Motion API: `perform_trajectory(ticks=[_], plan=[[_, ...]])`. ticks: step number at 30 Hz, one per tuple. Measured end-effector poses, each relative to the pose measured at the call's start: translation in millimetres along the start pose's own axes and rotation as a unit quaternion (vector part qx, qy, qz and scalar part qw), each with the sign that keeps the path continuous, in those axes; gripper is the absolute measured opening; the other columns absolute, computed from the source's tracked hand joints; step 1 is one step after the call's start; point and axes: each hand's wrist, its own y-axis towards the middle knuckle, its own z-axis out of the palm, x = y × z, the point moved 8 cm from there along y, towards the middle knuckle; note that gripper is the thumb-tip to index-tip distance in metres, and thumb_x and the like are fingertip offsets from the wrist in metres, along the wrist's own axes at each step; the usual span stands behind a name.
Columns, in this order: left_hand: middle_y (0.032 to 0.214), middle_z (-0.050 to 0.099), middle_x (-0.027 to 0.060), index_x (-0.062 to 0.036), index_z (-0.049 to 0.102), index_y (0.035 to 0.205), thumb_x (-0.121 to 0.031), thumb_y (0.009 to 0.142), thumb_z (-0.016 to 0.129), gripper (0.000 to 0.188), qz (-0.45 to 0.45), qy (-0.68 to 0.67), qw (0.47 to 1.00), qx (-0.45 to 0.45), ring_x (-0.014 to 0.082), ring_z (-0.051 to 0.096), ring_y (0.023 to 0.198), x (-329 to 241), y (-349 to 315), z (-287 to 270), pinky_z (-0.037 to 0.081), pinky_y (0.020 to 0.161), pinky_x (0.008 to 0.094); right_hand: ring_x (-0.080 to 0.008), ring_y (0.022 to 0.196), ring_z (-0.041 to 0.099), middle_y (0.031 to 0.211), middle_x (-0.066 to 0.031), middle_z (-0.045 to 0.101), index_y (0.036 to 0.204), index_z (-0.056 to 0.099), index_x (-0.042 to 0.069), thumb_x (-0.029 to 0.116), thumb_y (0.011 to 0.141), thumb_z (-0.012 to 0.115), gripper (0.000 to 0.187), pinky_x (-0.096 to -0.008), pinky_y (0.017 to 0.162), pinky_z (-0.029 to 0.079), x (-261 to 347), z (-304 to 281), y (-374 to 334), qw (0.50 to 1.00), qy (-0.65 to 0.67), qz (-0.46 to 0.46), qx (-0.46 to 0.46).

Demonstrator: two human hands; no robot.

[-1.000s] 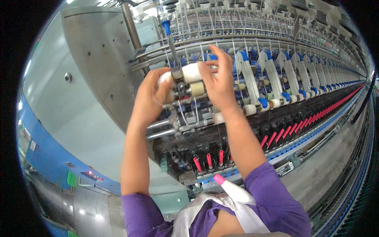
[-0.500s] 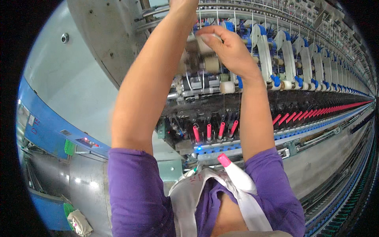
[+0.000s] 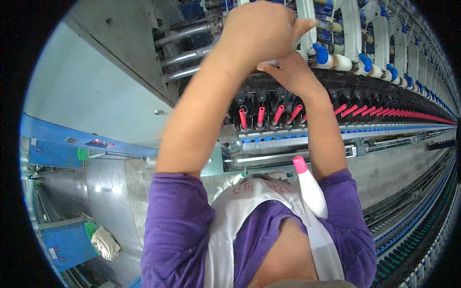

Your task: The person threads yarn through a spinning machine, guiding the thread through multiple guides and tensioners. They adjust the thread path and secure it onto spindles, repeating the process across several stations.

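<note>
At the white rollers (image 3: 342, 62): A pale sliver (image 3: 274, 63) shows by the thumb of the right hand (image 3: 294, 73), just below the left hand (image 3: 261, 30); too little is visible to say what it is.
Left hand: It crosses in front of the right, one digit stretched toward the white arms (image 3: 352, 29); whether it grips anything cannot be told.
Right hand: Its fingers are largely hidden behind the left; whether they are apart or closed cannot be told.
Handling: A light, steady pinch seems wise, the left wrist lifted enough to open a view of the right fingertips, both forearms kept off the pink tubes (image 3: 279, 115).
Bobbin (image 3: 312, 193): White and pink-tipped, it leans at the right strap of the apron (image 3: 229, 223); it could snag if the person bends in.
Machine: Metal bars (image 3: 188, 57) run between the hands and a pale housing (image 3: 91, 96); the tubes trail off in a row to the right.
Floor (image 3: 108, 189): Smooth and grey, it shines at left.
Room: A cloth bundle (image 3: 105, 244) lies beside a blue cabinet (image 3: 69, 246).
</note>
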Motion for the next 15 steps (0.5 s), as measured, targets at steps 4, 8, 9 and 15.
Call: perform_trajectory(ticks=[4, 8, 9, 15], plan=[[0.056, 0.061, 0.0116, -0.0138, 0.066, 0.068, -0.056, 0.098, 0.054, 0.053, -0.015, 0.030, 0.992, -0.121, 0.0369, 0.063, 0.054, 7.0, -29.7, 22.0, 0.049, 0.050, 0.0468, -0.0355, 0.111, 0.058, 0.118, -0.0182, 0.061, 0.108, 0.065, 0.004, 0.015, 0.084, 0.074, 0.028, -0.0461, 0.093, 0.046, 8.7, 13.6, -39.7, 0.980, -0.117, -0.036, -0.154], [0.053, 0.058, 0.0106, -0.0148, 0.062, 0.065, -0.053, 0.097, 0.057, 0.050, -0.016, 0.096, 0.987, -0.132, 0.0344, 0.062, 0.050, 19.1, -38.9, 51.2, 0.046, 0.045, 0.0457, -0.0356, 0.092, 0.062, 0.101, -0.0154, 0.066, 0.107, 0.065, 0.005, 0.020, 0.087, 0.073, 0.026, -0.0447, 0.080, 0.049, 7.0, 59.3, -103.3, 0.978, -0.008, 0.011, -0.210], [0.053, 0.058, 0.0103, -0.0148, 0.062, 0.065, -0.052, 0.097, 0.057, 0.049, -0.005, 0.108, 0.988, -0.114, 0.0337, 0.062, 0.050, 19.2, -38.9, 60.2, 0.046, 0.045, 0.0454, -0.0366, 0.088, 0.064, 0.097, -0.0157, 0.067, 0.107, 0.066, 0.005, 0.022, 0.089, 0.073, 0.026, -0.0456, 0.077, 0.051, -0.9, 84.3, -113.7, 0.985, 0.039, 0.064, -0.156], [0.079, 0.067, 0.0118, -0.0140, 0.067, 0.091, -0.033, 0.095, 0.062, 0.021, 0.050, -0.051, 0.983, -0.167, 0.0355, 0.066, 0.076, 28.1, -60.8, 60.9, 0.051, 0.069, 0.0444, -0.0393, 0.081, 0.069, 0.093, -0.0195, 0.069, 0.106, 0.064, 0.005, 0.033, 0.100, 0.054, 0.030, -0.0482, 0.066, 0.056, -53.1, 219.0, -142.9, 0.972, -0.028, 0.203, 0.117]])
